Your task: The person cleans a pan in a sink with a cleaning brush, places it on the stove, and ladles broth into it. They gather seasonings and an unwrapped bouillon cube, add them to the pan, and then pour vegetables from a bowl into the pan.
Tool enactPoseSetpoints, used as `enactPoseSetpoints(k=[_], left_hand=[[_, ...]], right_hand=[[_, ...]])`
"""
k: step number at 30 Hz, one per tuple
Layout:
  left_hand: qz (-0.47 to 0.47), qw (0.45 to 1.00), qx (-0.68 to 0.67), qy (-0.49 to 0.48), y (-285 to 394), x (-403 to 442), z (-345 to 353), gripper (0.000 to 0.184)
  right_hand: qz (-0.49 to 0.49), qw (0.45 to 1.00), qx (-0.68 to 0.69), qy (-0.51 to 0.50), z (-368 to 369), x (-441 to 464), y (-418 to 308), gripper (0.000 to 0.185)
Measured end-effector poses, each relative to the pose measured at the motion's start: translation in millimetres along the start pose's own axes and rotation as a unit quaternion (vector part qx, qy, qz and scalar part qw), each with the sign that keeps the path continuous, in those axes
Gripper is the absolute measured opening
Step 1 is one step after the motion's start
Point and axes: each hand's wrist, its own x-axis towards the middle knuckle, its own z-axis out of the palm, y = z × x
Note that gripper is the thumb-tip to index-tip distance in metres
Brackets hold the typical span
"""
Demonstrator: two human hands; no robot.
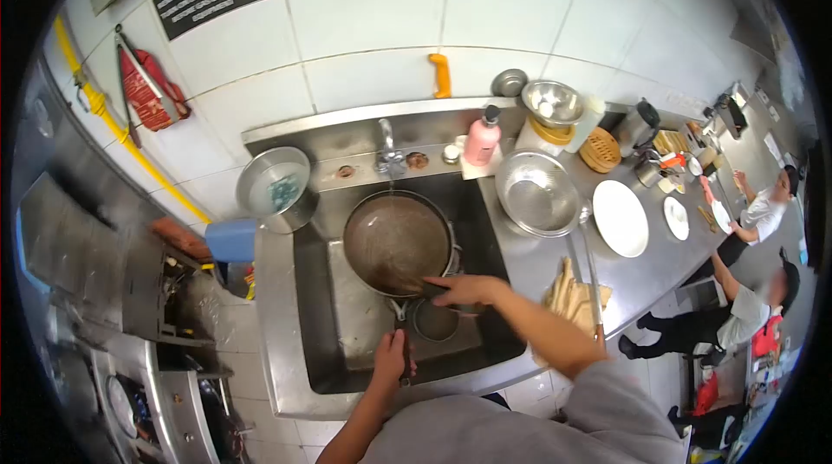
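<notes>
My left hand (392,355) is wrapped around the handle of a dark frying pan (394,234) in the sink. Brownish water covers the pan's bottom, and a thin stream runs into it from the tap (387,152). My right hand (468,291) is closed on the dark handle of a brush (394,278), whose brown bristles are at the pan's near side, blurred. Under the pan's near edge, partly hidden, a small round pan (435,320) lies on the floor of the sink (347,338).
A metal pot (277,189) with a bluish scrubber stands left of the sink. To the right are a pink pump bottle (483,136), a colander (539,193), a white oval plate (620,218) and a folded cloth (572,299). Two people (763,308) stand at the far right.
</notes>
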Motion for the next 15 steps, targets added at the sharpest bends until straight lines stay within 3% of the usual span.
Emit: enactPoseSetpoints(k=[2,3,5,7,9,11,13,15], left_hand=[[0.012,1.000,0.009,0.009,-2.8,3.2,-5.8,0.029],[0.005,1.000,0.010,-0.016,-7.5,6.1,-6.0,0.029],[-0.005,0.999,0.013,-0.036,-12.5,5.2,-10.3,0.030],[-0.013,0.998,0.018,-0.062,-9.7,5.9,-11.4,0.030],[-0.025,0.997,0.007,-0.066,0.7,2.3,-14.7,0.030],[-0.037,0.997,-0.003,-0.072,10.4,1.9,-18.7,0.030],[-0.063,0.996,-0.011,-0.066,14.3,3.1,-20.2,0.030],[-0.058,0.996,-0.009,-0.065,12.0,3.4,-23.3,0.030]], right_hand=[[0.058,0.995,-0.061,-0.051,-24.4,-11.3,22.9,0.076],[0.166,0.983,-0.040,-0.063,-48.6,-32.5,-5.5,0.074],[0.214,0.968,-0.135,0.000,-81.1,-13.8,-7.4,0.072],[0.172,0.969,-0.153,0.087,-99.3,18.4,-12.1,0.072],[0.053,0.987,-0.043,0.147,-81.2,41.6,-18.9,0.071],[-0.080,0.986,-0.045,0.138,-34.9,89.3,6.7,0.076],[-0.043,0.999,-0.009,0.024,-11.0,55.8,-17.8,0.078],[-0.124,0.986,-0.108,-0.016,-18.6,40.1,25.8,0.077]])
